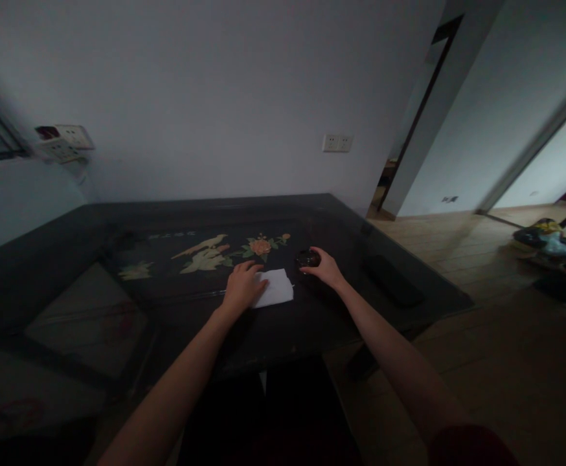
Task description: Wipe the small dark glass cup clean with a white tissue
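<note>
My left hand [243, 285] lies flat on the dark glass-topped table [118, 259], fingers stretched over the left edge of a white folded paper [277, 288]. To the right of the paper, my right hand [326, 266] curls around a small dark round object [307, 259]. The room is dim, so I cannot make out what that object is.
Under the glass, the tabletop shows a painted bird-and-flower motif [215, 251]. A dark flat item [392, 280] lies near the table's right edge. White wall with sockets [337, 143] behind. Wooden floor and a doorway to the right, with clutter [550, 243] at far right.
</note>
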A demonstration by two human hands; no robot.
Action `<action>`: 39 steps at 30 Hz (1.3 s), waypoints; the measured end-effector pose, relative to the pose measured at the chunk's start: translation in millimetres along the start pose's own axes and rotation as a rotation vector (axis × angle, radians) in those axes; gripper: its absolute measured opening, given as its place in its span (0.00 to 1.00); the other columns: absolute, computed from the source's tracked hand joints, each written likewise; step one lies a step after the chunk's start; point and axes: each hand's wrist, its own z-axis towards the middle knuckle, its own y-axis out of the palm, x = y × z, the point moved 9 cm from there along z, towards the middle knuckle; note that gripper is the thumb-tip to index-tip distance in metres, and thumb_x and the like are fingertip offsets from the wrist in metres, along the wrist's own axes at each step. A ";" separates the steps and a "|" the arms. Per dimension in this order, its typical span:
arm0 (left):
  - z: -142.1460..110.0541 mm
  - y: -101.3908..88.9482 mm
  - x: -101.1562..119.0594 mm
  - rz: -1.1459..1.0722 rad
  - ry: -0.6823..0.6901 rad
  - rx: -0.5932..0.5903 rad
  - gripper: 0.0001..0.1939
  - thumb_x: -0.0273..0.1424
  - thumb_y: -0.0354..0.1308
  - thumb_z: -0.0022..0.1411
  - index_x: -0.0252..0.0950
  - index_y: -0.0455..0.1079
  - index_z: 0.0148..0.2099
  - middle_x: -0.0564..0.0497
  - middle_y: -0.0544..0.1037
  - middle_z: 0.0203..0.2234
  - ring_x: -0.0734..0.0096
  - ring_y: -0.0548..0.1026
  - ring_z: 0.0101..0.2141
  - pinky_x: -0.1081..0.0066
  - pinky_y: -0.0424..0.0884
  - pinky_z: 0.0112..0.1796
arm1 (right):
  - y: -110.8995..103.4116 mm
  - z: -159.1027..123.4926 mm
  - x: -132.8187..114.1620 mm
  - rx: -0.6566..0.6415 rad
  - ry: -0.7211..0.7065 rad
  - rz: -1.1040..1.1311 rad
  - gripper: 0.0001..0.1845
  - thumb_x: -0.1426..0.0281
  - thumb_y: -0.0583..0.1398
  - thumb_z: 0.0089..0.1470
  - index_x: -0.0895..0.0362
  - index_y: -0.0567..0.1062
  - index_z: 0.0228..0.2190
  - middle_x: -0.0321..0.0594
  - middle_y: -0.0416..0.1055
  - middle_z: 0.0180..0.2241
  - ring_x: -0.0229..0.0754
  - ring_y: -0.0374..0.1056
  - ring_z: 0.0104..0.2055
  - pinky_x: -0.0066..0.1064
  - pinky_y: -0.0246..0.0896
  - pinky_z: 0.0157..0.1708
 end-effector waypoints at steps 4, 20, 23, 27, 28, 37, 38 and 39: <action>4.0 -0.4 5.1 -0.049 0.146 -0.076 0.14 0.32 0.56 0.58 0.38 0.73 0.46 0.44 0.74 0.48 0.58 0.69 0.50 0.60 0.63 0.54 | -1.4 0.1 0.8 0.014 -0.003 0.004 0.38 0.63 0.72 0.28 0.56 0.72 0.46 0.46 0.73 0.45 0.52 0.69 0.48 0.47 0.59 0.51; -37.3 53.1 58.4 0.122 0.445 -0.386 0.28 0.40 0.39 0.68 0.33 0.48 0.66 0.40 0.50 0.65 0.58 0.47 0.65 0.54 0.48 0.61 | 10.7 2.0 3.9 -0.089 -0.040 -0.158 0.40 0.62 0.69 0.38 0.59 0.66 0.53 0.52 0.67 0.53 0.52 0.64 0.54 0.44 0.57 0.55; -46.2 52.3 79.5 0.129 0.495 -0.362 0.28 0.41 0.39 0.68 0.35 0.48 0.66 0.41 0.53 0.64 0.58 0.50 0.64 0.51 0.46 0.61 | 13.7 2.6 7.0 -0.097 -0.049 -0.138 0.41 0.62 0.69 0.38 0.59 0.66 0.54 0.52 0.66 0.53 0.52 0.63 0.55 0.44 0.56 0.56; -50.9 57.8 105.5 0.112 0.511 -0.377 0.29 0.40 0.43 0.66 0.31 0.50 0.65 0.40 0.54 0.64 0.55 0.51 0.64 0.53 0.47 0.61 | 14.9 3.4 6.8 -0.095 -0.050 -0.075 0.43 0.61 0.70 0.36 0.58 0.66 0.54 0.53 0.64 0.55 0.53 0.60 0.58 0.46 0.52 0.58; -50.9 61.1 111.7 0.100 0.515 -0.388 0.30 0.40 0.43 0.66 0.30 0.50 0.65 0.40 0.54 0.64 0.54 0.51 0.63 0.55 0.48 0.61 | 13.3 4.1 5.8 -0.085 -0.047 -0.049 0.42 0.60 0.70 0.36 0.58 0.66 0.53 0.53 0.63 0.56 0.54 0.59 0.59 0.46 0.51 0.59; -38.3 87.3 151.5 0.055 0.478 -0.354 0.30 0.46 0.41 0.66 0.37 0.50 0.65 0.41 0.51 0.65 0.51 0.51 0.63 0.49 0.49 0.59 | -49.6 9.9 -7.1 0.219 0.031 0.428 0.25 0.51 0.57 0.51 0.56 0.74 0.43 0.48 0.71 0.49 0.47 0.68 0.50 0.42 0.66 0.46; -38.3 88.3 153.5 0.049 0.480 -0.348 0.30 0.46 0.41 0.66 0.37 0.50 0.65 0.41 0.51 0.65 0.52 0.50 0.64 0.49 0.48 0.60 | -57.5 8.8 -9.4 0.252 0.027 0.477 0.24 0.51 0.56 0.52 0.56 0.74 0.41 0.47 0.71 0.48 0.46 0.68 0.49 0.40 0.67 0.44; -38.5 88.7 155.1 0.041 0.482 -0.342 0.30 0.46 0.42 0.66 0.37 0.50 0.65 0.41 0.51 0.65 0.52 0.50 0.64 0.48 0.48 0.60 | -65.1 7.4 -11.8 0.287 0.024 0.515 0.23 0.52 0.56 0.52 0.56 0.75 0.40 0.47 0.72 0.47 0.46 0.68 0.49 0.40 0.68 0.43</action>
